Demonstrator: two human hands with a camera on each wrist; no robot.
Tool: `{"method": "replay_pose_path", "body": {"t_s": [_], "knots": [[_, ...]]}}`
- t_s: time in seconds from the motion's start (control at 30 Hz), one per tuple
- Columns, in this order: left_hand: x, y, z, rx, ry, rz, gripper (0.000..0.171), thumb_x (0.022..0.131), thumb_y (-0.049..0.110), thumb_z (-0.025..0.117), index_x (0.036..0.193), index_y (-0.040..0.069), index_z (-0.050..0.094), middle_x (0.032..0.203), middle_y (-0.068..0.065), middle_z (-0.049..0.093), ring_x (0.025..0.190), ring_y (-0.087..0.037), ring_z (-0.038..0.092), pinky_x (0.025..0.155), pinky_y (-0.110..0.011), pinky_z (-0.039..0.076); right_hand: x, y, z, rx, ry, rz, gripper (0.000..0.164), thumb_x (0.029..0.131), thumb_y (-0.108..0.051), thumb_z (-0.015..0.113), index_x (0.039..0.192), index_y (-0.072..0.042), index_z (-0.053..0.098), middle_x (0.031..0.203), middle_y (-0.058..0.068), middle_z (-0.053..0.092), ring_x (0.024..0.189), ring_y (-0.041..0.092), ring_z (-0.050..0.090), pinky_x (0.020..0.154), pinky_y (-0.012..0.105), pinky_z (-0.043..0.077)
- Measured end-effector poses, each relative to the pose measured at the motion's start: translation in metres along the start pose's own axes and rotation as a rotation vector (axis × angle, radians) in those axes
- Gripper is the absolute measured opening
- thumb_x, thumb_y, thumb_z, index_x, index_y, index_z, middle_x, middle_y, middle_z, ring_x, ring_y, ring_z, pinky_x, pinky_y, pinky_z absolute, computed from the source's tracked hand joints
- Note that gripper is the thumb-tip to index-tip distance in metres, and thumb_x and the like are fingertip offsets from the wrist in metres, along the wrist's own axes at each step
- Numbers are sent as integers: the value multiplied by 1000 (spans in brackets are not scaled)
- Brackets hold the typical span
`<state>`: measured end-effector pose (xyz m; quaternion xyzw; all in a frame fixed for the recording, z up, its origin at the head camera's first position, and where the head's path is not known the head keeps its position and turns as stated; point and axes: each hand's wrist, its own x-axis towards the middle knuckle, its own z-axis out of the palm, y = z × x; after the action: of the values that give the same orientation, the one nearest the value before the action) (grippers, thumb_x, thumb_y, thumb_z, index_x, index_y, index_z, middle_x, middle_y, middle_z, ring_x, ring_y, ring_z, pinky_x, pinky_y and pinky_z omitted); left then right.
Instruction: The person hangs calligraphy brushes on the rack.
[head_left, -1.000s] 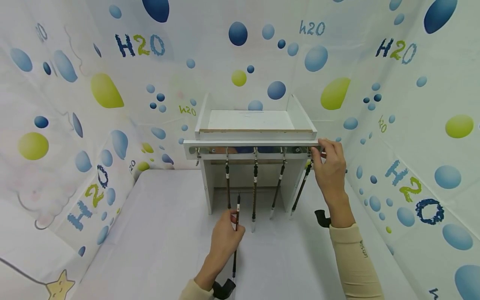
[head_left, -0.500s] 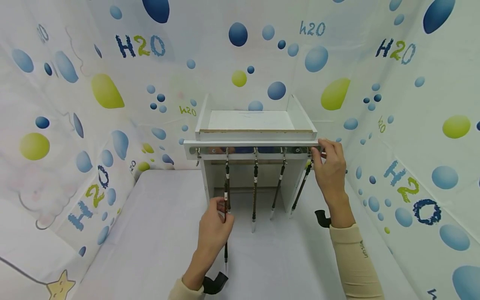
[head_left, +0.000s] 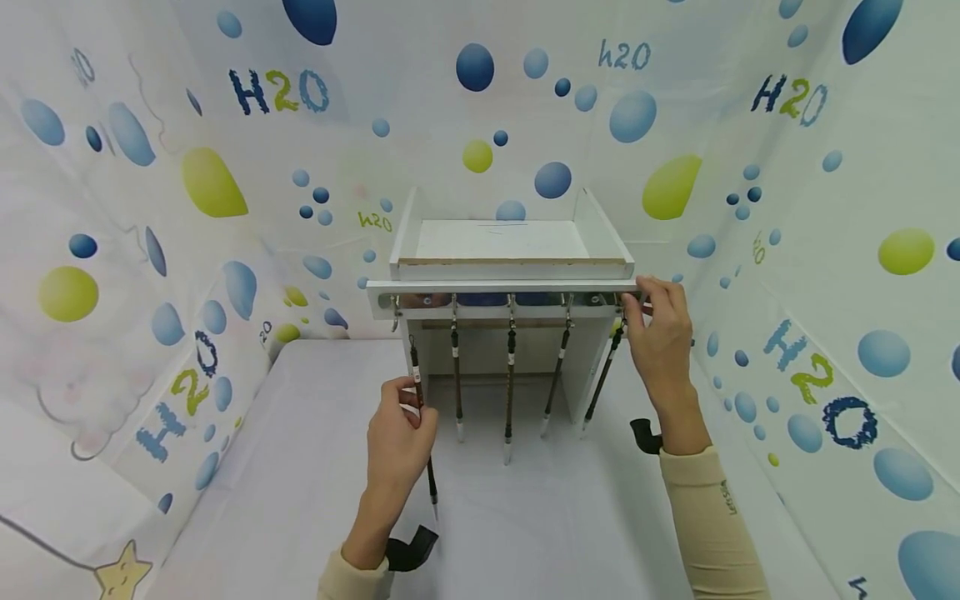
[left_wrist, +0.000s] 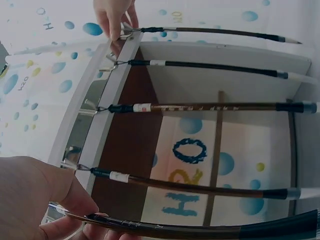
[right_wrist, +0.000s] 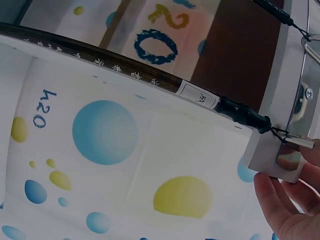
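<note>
My left hand [head_left: 399,442] pinches a calligraphy brush [head_left: 431,479] by its dark handle, tip down, with its loop end just below the leftmost hook [head_left: 396,312]. No brush hangs from that hook. Several other brushes [head_left: 511,375] dangle from the remaining hooks of a white-framed metal hook rail [head_left: 480,313]. At the rail's right end my right hand [head_left: 662,333] grips the corner, thumb in front beside the last hook. In the right wrist view, the brush [right_wrist: 115,70] on that hook hangs by a black loop, and the fingers [right_wrist: 275,205] curl under the rail end.
The rail fronts a white wooden stand [head_left: 416,367] with a shallow open tray [head_left: 510,268] on top. It stands on a white-covered table [head_left: 322,467]. Cloth walls [head_left: 420,92] printed with blue and green bubbles enclose the back and sides.
My left hand has moved left and slightly up with its brush, passing in front of the nearest hanging brush to below the leftmost hook. The right hand has stayed on the rail end.
</note>
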<state>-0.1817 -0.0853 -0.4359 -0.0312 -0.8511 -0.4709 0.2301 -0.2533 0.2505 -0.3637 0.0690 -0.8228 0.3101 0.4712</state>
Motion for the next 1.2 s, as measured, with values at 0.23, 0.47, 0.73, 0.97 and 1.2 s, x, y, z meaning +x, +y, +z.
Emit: {"method": "replay_pose_path", "body": {"t_s": [0.23, 0.47, 0.73, 0.97, 1.2], "knots": [[8, -3, -9, 4, 33, -9, 42, 87, 4, 58, 129, -1, 53, 96, -13, 67, 65, -14, 56, 50, -22, 44, 0, 0, 0, 0, -2, 1, 34, 97, -10, 64, 126, 8, 62, 123, 26, 57, 111, 36, 64, 89, 48, 59], [12, -4, -12, 8, 40, -19, 42, 89, 6, 58, 130, 0, 52, 96, -13, 67, 67, -16, 58, 50, -22, 45, 0, 0, 0, -2, -2, 2, 35, 97, -10, 64, 127, 8, 62, 123, 26, 57, 111, 36, 63, 89, 48, 59], [15, -5, -12, 15, 29, -44, 43, 89, 7, 58, 130, 0, 52, 97, -14, 67, 69, -18, 59, 50, -23, 45, 0, 0, 0, -7, -3, 7, 35, 97, -11, 65, 127, 7, 62, 123, 25, 58, 112, 35, 64, 90, 44, 59], [17, -5, -13, 18, 30, -52, 43, 90, 7, 57, 131, 0, 51, 98, -16, 68, 69, -20, 59, 49, -23, 45, 0, 0, 0, -1, -8, 13, 36, 97, -11, 65, 128, 7, 62, 123, 25, 58, 112, 35, 64, 90, 46, 59], [18, -3, -15, 18, 42, -52, 43, 90, 7, 57, 132, -1, 52, 98, -16, 67, 68, -21, 58, 48, -23, 46, 0, 1, 1, -5, -8, 16, 36, 97, -11, 64, 128, 6, 62, 124, 25, 57, 113, 35, 64, 90, 47, 59]]}}
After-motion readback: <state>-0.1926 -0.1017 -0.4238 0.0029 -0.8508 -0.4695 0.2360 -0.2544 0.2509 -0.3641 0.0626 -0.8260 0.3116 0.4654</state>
